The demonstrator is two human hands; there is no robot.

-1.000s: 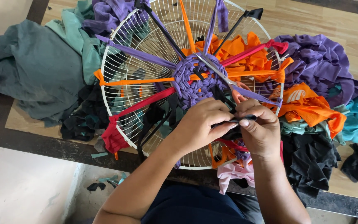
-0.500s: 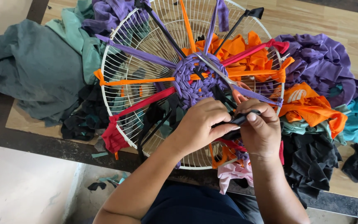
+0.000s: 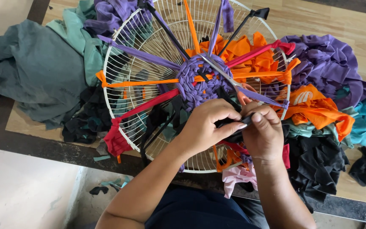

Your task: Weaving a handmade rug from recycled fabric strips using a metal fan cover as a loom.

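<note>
Head view: hands [image 3: 238, 127] inside grille rim [image 3: 119, 63]

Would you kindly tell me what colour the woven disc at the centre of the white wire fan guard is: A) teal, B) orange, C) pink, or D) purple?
D: the woven disc at the hub of the wire fan guard is purple, with orange, red, black and purple strips radiating from it, just above both hands pinching a black strip.

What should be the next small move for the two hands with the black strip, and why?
Probably draw the black strip toward the purple woven centre and tuck it in. Left hand and right hand both pinch it at the weave's near edge, on the wire fan guard.
</note>
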